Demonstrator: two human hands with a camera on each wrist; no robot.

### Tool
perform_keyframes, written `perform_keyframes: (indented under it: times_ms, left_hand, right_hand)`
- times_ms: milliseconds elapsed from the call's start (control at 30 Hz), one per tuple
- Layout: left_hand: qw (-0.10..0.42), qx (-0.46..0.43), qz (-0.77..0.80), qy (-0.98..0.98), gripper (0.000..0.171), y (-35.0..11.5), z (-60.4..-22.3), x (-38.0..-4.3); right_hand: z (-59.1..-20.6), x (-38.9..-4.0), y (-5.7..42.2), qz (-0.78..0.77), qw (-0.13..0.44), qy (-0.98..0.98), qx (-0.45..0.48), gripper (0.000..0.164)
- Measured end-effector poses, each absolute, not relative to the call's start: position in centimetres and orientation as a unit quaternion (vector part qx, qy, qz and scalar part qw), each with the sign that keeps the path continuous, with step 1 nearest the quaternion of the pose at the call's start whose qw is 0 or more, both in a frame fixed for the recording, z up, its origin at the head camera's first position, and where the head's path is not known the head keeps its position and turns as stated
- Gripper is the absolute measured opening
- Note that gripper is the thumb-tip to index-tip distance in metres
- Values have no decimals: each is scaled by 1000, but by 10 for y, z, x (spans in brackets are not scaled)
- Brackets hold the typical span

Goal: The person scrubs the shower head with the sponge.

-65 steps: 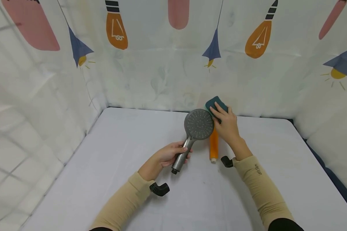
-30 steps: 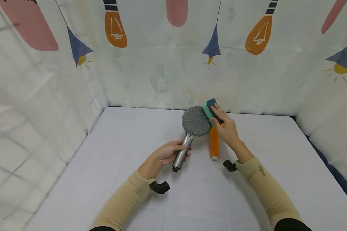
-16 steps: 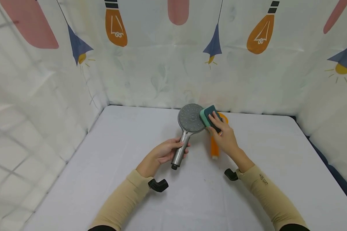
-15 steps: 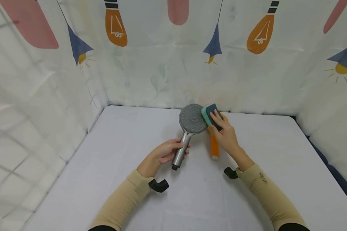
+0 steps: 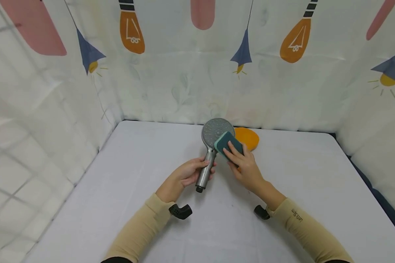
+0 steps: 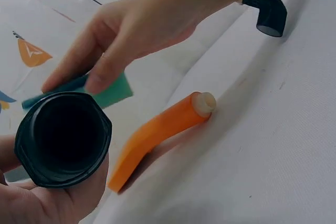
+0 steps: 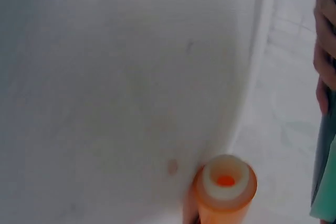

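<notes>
In the head view, my left hand (image 5: 192,172) grips the silver handle of a shower head (image 5: 217,129), its grey nozzle face turned up toward the camera. My right hand (image 5: 248,170) pinches a two-layer sponge (image 5: 229,144), dark teal on top and light green beneath, over the lower right of that face and near the neck. Fingers lie across the dark side. The left wrist view looks into the handle's hollow end (image 6: 65,140). An orange round-headed thing with a handle (image 5: 248,138), shaped like another shower head, lies behind my right hand, its handle mostly hidden there.
A white-covered table (image 5: 145,146) lies under both hands, backed by a patterned curtain (image 5: 184,80). Black wrist-worn pieces (image 5: 181,212) stick out near both cuffs. The orange handle (image 6: 163,124) and its pale open end show in the left wrist view.
My right hand has brought the sponge down and left, from the nozzle face's right edge to its lower part. More of the orange head now shows. The left hand has hardly moved.
</notes>
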State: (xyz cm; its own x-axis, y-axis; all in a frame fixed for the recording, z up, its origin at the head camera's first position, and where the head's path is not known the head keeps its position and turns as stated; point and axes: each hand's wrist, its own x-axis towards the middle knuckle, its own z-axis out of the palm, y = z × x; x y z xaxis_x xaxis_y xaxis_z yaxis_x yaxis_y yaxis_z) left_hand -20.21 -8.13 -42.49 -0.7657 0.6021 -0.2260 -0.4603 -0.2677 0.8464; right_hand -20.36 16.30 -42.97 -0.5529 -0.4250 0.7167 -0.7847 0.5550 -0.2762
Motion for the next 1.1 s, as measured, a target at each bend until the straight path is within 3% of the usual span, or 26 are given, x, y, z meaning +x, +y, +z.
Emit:
perform_keyframes:
  times_ms: [333,633,900,1100]
  left_hand:
    - [334,79,792,504,50,-87,-415,-202]
    - [350,93,782,508,49,-85,-418,-202]
    - [341,81,785,511,48,-87,-421,-200]
    - [352,77,785,503,48,-87,-420,-199]
  right_hand:
    - [-417,-225,195,226,351,-813,405,56]
    - [-409,-221,202,149,263,-802,515,71]
    - [-414,-233,219,168,283,-800,501,64]
    - [-415,-225,209,145,257,-791,536,71]
